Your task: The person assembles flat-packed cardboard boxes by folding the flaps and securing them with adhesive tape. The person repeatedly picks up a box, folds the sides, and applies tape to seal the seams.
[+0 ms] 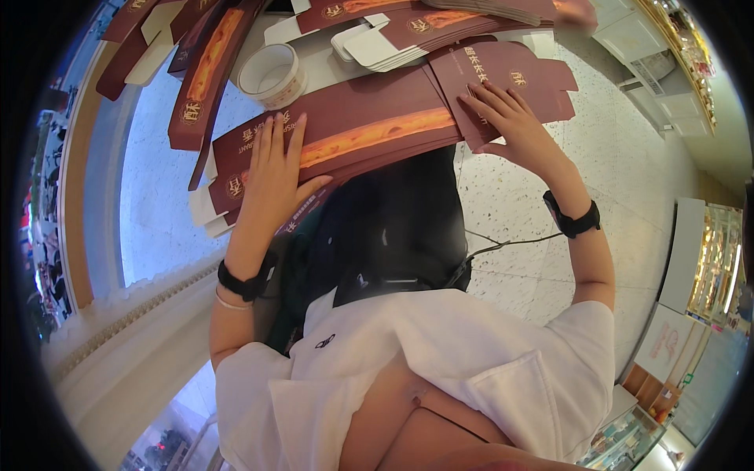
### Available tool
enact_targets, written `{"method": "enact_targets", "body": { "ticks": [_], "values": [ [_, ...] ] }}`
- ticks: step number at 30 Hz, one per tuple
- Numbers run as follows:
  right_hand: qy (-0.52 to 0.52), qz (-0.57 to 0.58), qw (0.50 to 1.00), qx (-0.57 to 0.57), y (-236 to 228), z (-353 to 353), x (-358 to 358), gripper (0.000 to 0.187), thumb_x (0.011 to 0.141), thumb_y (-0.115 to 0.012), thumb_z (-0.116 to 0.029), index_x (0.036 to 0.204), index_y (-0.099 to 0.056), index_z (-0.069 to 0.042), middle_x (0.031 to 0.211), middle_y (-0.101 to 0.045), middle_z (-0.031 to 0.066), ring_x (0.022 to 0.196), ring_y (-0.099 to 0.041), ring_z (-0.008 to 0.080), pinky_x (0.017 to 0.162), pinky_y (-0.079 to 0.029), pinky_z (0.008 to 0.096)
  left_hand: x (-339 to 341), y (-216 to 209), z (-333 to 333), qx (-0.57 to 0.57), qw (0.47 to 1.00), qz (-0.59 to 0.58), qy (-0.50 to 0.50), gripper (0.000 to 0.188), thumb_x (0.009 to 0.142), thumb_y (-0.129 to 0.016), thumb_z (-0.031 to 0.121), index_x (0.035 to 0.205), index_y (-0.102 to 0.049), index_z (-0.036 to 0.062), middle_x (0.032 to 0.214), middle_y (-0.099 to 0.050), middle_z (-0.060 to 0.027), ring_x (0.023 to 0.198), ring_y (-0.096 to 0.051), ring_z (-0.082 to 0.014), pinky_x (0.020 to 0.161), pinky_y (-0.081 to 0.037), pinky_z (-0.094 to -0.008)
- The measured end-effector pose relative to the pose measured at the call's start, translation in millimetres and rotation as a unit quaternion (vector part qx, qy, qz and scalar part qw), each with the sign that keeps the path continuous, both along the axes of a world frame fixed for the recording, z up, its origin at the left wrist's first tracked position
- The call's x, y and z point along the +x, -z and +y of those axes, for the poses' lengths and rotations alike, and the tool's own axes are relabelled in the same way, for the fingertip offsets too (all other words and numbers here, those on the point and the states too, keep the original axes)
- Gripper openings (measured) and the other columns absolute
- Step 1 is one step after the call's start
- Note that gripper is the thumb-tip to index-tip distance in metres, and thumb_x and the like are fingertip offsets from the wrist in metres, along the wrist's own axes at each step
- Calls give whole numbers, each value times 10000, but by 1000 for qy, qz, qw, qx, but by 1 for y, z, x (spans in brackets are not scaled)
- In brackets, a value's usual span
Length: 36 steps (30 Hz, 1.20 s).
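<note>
Head view — left hand and right hand, two flat open palms, press one maroon carton stack beside one tape roll.

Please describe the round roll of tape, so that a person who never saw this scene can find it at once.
Start from the white counter covered with flat dark red cartons. Both hands press on the long carton with an orange stripe; the left hand lies on its left part. Just above that hand sits the roll of tape: the only round, cream-coloured, hollow thing among flat red cardboard.
</note>
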State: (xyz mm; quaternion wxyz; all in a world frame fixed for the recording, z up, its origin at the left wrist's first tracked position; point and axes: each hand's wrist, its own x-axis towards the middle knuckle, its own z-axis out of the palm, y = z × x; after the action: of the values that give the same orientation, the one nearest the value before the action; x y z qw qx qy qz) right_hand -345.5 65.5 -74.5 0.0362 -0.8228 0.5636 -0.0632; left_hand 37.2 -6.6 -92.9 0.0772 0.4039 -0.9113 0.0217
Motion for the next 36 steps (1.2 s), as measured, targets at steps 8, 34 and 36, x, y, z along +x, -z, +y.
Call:
{"method": "enact_targets", "body": {
  "ticks": [8,34,36],
  "values": [
    [-32,-17,999,-19,-5,-7,-9,733,741,-675,-384,1399,-413,-191,1442,-399,62,1347,-330,284,1131,-244,482,1,-7,-4,-192,953,-185,145,582,824,-535,195,1368,-412,25,1237,-534,-244,1162,-517,-364,1055,-355,-440],
    [-4,33,977,-209,-92,109,147,529,748,-551,-51,1243,-587,-235,1230,-579,119,1091,-576,325,899,-485,386,31,-94,156,325,865,384,9,571,722,-758,360,1135,-578,10,1028,-575,-112,884,-577,-238,798,-465,-355],
    [32,-2,979,-203,-86,115,144,529,742,-554,-38,1234,-598,-228,1229,-581,120,1094,-574,333,898,-487,388,27,-84,162,389,828,405,11,634,719,-754,380,1175,-552,-12,1089,-576,-135,1002,-558,-244,887,-440,-346]
  ]
}}
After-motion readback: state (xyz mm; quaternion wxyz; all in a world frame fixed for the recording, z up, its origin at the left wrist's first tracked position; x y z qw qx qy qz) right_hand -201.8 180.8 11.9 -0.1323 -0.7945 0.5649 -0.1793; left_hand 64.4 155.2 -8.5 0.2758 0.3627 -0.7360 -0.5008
